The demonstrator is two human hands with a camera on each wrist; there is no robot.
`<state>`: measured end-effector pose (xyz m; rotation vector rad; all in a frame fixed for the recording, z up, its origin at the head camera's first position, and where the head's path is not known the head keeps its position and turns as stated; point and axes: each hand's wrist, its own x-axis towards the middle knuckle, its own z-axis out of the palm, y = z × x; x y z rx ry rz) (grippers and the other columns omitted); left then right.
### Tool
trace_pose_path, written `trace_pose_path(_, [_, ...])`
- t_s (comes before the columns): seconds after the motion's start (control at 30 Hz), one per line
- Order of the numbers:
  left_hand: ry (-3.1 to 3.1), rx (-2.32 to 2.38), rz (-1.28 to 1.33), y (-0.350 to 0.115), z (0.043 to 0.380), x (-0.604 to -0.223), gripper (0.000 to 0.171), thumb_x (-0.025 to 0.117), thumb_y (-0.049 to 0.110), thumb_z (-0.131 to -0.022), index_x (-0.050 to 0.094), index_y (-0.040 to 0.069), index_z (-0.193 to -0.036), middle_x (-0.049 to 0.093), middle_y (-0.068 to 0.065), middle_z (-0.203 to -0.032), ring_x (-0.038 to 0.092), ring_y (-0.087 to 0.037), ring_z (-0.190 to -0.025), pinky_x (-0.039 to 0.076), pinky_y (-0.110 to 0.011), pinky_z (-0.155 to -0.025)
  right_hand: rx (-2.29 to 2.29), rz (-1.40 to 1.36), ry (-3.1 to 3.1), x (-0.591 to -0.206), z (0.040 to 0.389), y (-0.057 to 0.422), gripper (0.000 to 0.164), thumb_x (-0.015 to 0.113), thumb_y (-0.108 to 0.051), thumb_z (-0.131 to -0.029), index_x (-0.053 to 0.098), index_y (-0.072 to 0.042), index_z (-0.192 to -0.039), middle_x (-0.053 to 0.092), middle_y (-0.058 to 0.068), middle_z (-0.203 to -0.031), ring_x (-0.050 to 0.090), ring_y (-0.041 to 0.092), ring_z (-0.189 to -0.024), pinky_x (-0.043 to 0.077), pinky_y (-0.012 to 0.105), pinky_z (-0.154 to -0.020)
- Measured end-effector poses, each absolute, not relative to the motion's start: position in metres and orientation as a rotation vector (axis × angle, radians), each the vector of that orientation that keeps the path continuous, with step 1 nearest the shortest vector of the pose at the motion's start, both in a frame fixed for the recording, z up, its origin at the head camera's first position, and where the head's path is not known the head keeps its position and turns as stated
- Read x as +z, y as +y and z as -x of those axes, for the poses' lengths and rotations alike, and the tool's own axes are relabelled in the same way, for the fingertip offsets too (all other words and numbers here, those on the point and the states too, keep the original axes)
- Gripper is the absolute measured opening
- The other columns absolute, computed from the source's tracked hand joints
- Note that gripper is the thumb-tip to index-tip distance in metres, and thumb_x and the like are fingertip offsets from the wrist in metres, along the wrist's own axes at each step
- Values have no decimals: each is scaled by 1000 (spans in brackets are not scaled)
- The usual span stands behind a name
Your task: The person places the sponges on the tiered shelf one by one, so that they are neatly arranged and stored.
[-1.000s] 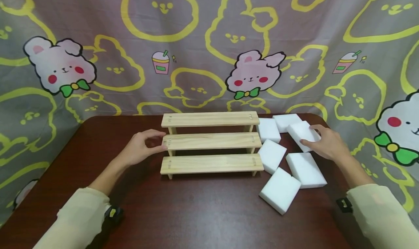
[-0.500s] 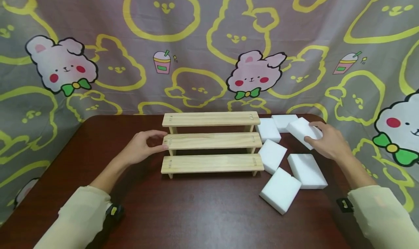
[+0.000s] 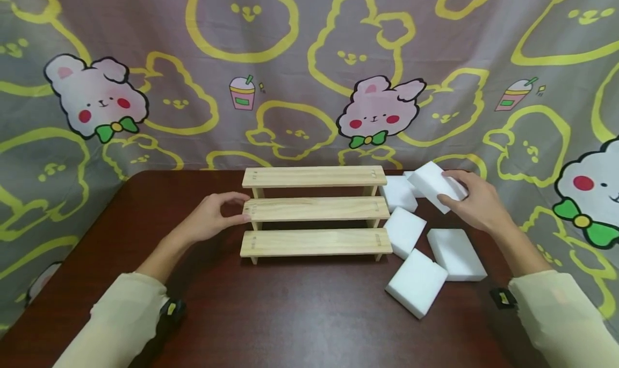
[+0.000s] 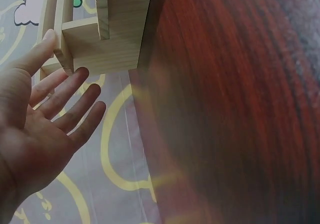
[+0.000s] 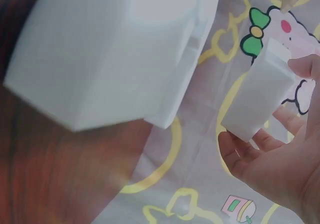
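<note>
Small dark marks (image 3: 253,243) show at the board ends of the wooden stand (image 3: 314,209), too small for me to read. The stand has three boards; my left hand (image 3: 210,217) pinches the middle one's left end between thumb and finger, other fingers spread. My right hand (image 3: 476,199) grips one white block (image 3: 430,180), tilted above the table (image 3: 290,314), right of the stand. Five more blocks (image 3: 417,283) lie there. Two drink cups (image 3: 242,94) are printed on the curtain (image 3: 290,67).

A bunny-printed grey cloth (image 3: 290,88) hangs behind a dark reddish-brown table (image 3: 309,314).
</note>
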<state>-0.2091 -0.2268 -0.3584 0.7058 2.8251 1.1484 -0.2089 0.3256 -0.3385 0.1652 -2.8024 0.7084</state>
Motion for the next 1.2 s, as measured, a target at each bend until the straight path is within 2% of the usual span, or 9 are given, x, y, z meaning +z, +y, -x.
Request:
trace_pose_path(0.33, [2826,1166,-701,-226,209,-360,46,80,19,-94,65,-3,-131,71,-19,-120,63,-41,-117,43,-60,-101,741,-325,-2708,-331,209,312,55,79,-16,-90,57,3,-137,56,30,-132,53,45,-105,45,60,-79])
trace_pose_path(0.73, [2821,1160,-719,-227,211,-362,44,80,18,-94,64,-2,-131,72,-19,-119,64,-40,-118,43,-60,-102,750,-325,-2679,-311,207,289,55,77,-21,-91,59,-1,-139,57,28,-134,53,42,-104,45,51,-77])
trace_pose_path(1.07, [2795,1152,-724,-229,212,-363,43,77,20,-97,62,1,-132,70,-19,-123,61,-42,-123,42,-62,-103,717,-431,-2585,-300,207,275,55,79,-18,-89,61,-3,-139,60,26,-128,53,32,-88,41,43,-71])
trace_pose_path(1.2, [2799,1139,-729,-229,213,-364,43,77,21,-97,62,1,-132,70,-19,-123,61,-43,-122,42,-62,-102,729,-475,-2556,-296,208,270,55,80,-17,-88,62,-4,-138,61,25,-127,56,33,-91,42,39,-71])
